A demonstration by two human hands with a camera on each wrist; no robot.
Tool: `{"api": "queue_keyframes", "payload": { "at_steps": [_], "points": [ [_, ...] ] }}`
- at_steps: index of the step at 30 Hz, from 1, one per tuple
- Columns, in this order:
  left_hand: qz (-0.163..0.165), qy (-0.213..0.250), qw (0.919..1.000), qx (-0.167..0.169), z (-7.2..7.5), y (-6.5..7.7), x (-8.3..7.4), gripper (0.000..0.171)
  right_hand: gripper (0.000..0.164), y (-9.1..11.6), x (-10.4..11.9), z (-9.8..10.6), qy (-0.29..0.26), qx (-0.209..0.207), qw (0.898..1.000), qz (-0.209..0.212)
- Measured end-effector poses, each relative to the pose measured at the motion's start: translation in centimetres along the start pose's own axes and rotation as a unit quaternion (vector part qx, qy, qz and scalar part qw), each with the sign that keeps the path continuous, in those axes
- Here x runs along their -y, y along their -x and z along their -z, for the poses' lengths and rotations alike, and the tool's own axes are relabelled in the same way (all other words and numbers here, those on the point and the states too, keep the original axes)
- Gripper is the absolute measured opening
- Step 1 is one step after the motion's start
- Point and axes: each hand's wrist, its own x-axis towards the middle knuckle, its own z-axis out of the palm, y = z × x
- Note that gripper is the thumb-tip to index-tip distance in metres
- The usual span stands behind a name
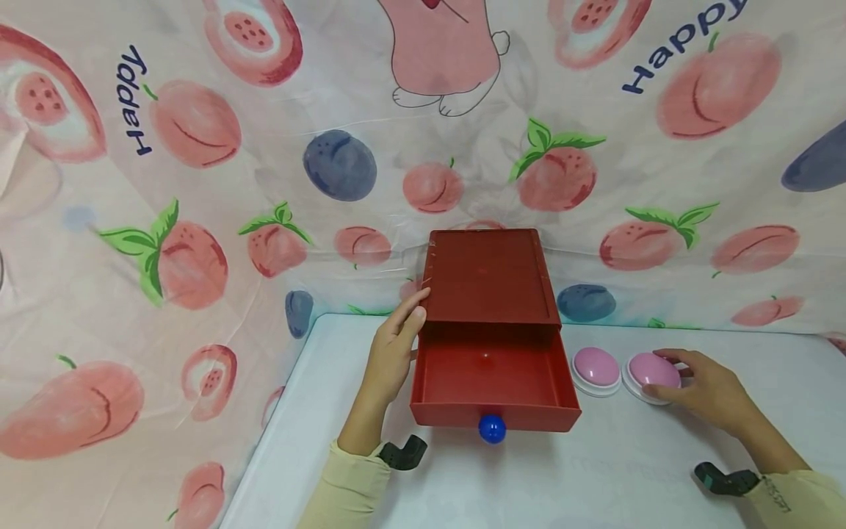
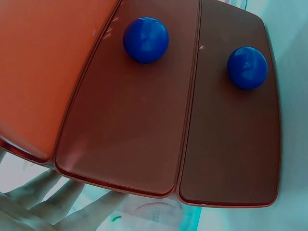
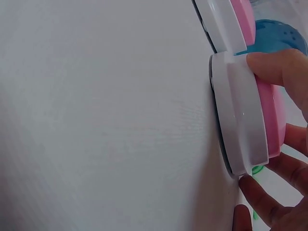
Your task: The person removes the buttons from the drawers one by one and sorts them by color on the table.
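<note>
A red drawer cabinet (image 1: 485, 275) stands at the middle of the table, its top drawer (image 1: 449, 416) pulled out by a blue ball knob (image 1: 492, 429) side. Inside the drawer only its red floor shows. My left hand (image 1: 388, 354) rests along the cabinet's left side, fingers extended. In the left wrist view, two lower drawers (image 2: 120, 110) are closed, each with a blue knob (image 2: 146, 40). My right hand (image 1: 710, 389) grips the right-hand pink dome button (image 1: 653, 369) by its white base, thumb and fingers on opposite sides. A matching pink button (image 1: 596, 366) sits between it and the cabinet.
The white table (image 1: 621, 470) runs up to a fruit-printed cloth (image 1: 370, 95) hanging behind and at the left. The cabinet's back stands close to that cloth. A black wrist-worn device (image 1: 405, 452) sits at the left cuff, another (image 1: 725, 480) at the right.
</note>
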Motion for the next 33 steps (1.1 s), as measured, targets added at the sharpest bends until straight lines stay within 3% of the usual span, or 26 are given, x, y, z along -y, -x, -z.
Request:
{"api": "queue_keyframes", "payload": {
  "at_steps": [23, 29, 33],
  "points": [
    [0.008, 0.009, 0.9999, 0.003, -0.6, 0.1, 0.5, 0.040, 0.099, 0.4, -0.4, 0.0, -0.002, 0.026, 1.000, -0.008],
    [0.006, 0.005, 1.0000, 0.005, -0.5, 0.1, 0.4, 0.042, 0.089, 0.7, -0.6, 0.7, -0.065, 0.001, 0.998, -0.009],
    [-0.006, 0.000, 1.0000, -0.003, -0.2, -0.1, 0.1, 0.041, 0.082, 0.7, 0.7, 0.6, -0.066, -0.049, 0.996, 0.019]
  ]
}}
